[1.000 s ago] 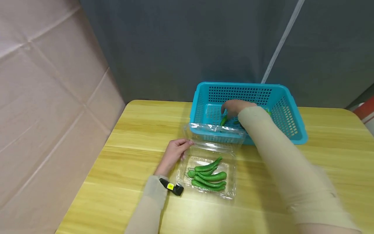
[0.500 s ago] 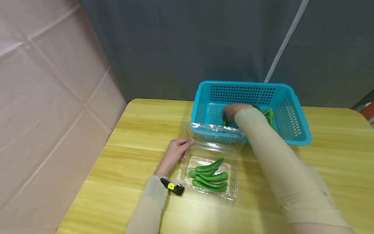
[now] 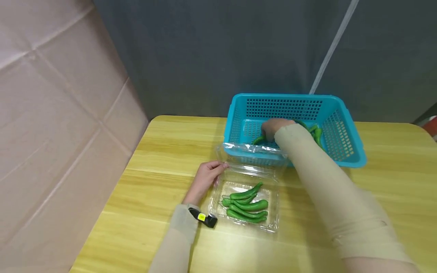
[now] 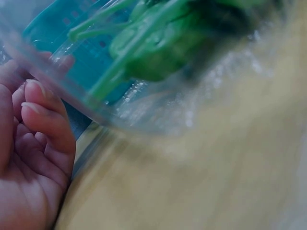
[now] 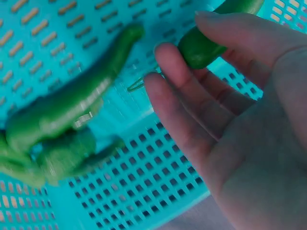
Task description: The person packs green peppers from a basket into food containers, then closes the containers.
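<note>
My left hand pinches the left edge of a clear plastic clamshell box near its hinge. The lid stands raised, leaning at the basket's front rim. Inside the box lie several long green peppers, seen blurred through plastic in the left wrist view. My right hand reaches into a blue perforated basket. Between its thumb and fingers it holds a green pepper, whose end juts out leftward in the head view. Other green peppers lie in the basket beside that hand.
The light wooden table carries box and basket. Behind it hangs a dark grey curtain; a pale panelled wall stands at the left. A black camera strap sits on my left wrist.
My right hand stays inside the basket and shifts slightly; the pepper end at its fingers has turned further left. The left hand keeps its place on the box.
</note>
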The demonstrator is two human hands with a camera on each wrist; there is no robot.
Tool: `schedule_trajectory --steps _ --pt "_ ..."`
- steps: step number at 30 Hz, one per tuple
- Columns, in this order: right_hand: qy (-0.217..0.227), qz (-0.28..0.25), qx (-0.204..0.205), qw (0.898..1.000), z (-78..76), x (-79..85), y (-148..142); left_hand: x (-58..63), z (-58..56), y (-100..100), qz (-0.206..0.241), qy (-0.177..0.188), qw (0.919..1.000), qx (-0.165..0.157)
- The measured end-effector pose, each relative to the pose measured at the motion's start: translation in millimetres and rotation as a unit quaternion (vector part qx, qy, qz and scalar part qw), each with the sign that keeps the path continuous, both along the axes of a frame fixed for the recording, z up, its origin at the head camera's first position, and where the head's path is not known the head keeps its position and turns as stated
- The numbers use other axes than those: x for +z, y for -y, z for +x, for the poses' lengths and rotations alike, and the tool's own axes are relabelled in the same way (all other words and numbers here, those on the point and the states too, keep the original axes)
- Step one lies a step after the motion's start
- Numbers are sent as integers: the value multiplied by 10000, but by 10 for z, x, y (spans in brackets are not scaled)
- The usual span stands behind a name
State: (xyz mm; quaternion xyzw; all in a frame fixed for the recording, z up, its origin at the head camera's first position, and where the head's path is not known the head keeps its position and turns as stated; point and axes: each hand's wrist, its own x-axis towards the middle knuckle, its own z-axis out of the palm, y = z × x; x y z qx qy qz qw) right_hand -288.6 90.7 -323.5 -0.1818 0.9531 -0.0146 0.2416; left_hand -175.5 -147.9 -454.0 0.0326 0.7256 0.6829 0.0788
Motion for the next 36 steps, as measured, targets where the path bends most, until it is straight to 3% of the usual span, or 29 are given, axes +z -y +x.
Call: schedule_trajectory --steps 9,11,17,27,36 --pt "-367 -49 212 9991 -75 152 -41 89 -3 24 22 90 9999 -51" --pt "-490 -37 248 9985 -75 195 -53 27 -40 41 12 56 10000 -31" --pt "-869 -288 460 9947 -18 338 -129 -10 -52 55 -28 -25 10000 37" --pt "-1869 -914 741 9753 296 534 -297 -15 -107 105 4 -79 9998 167" --pt "-2557 -1356 419 9563 621 626 -418 -29 -126 136 -20 -123 9997 219"
